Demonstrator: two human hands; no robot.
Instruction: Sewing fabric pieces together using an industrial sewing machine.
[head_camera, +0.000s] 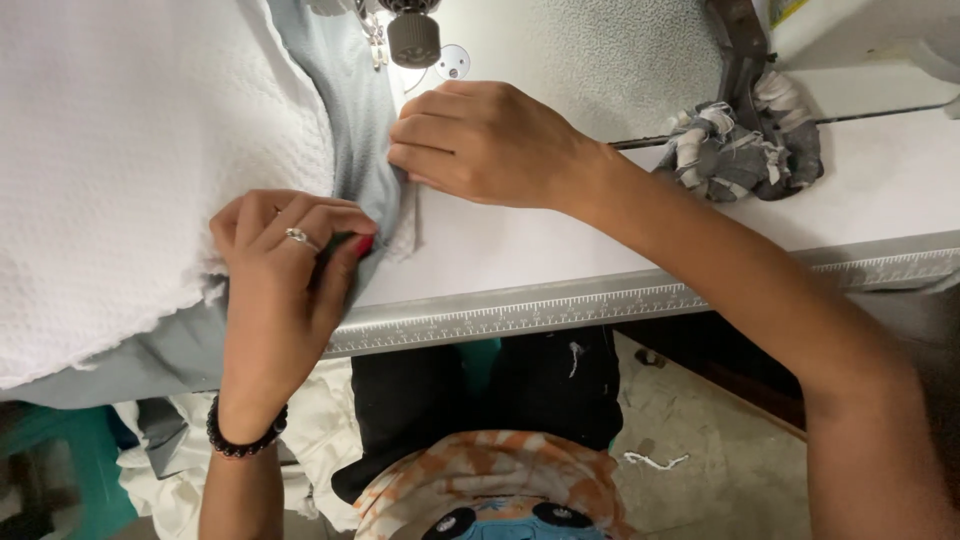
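A white textured fabric (130, 170) lies over a pale blue-grey fabric (355, 130) on the sewing table (560, 250). My left hand (280, 270), with a ring and a dark bead bracelet, pinches the edges of both fabrics together near the table's front. My right hand (480, 140) presses its curled fingers on the blue-grey fabric's edge, just below the sewing machine's presser foot area (410, 35).
A bundle of grey and white fabric scraps (740, 145) lies at the right by a dark machine part (740, 50). A metal ruler strip (620, 300) runs along the table's front edge. More white cloth (180, 460) hangs below at the left.
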